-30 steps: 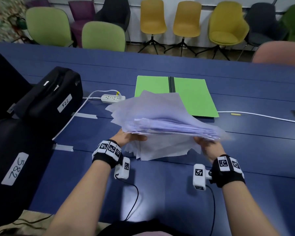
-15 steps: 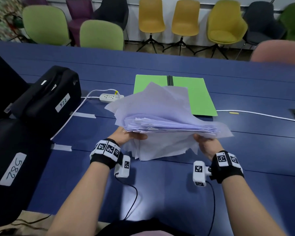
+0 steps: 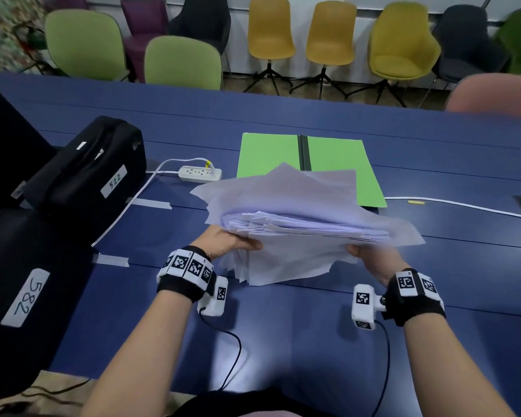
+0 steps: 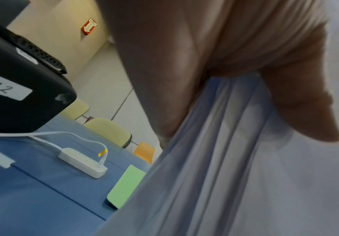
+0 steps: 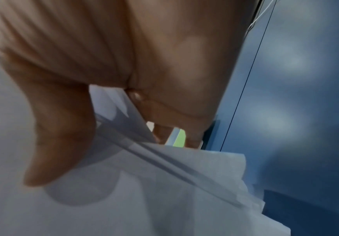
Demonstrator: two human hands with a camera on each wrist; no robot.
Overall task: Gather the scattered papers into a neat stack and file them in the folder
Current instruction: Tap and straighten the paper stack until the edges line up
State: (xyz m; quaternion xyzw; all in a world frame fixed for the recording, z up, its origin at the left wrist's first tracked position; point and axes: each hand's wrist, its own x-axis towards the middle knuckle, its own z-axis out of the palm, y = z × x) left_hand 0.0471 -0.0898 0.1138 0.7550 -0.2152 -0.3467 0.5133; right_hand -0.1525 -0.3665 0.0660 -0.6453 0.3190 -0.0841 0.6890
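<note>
While the left hand pinches the near-left edge of the ragged stack of white papers, thumb on top, the right hand grips the near-right edge likewise. Between both grips the sheets seem lifted off the blue table. Beyond the grips lies the open green folder.

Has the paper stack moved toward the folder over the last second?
Cannot tell. The paper stack overlaps the green folder about as before; any shift is slight.
</note>
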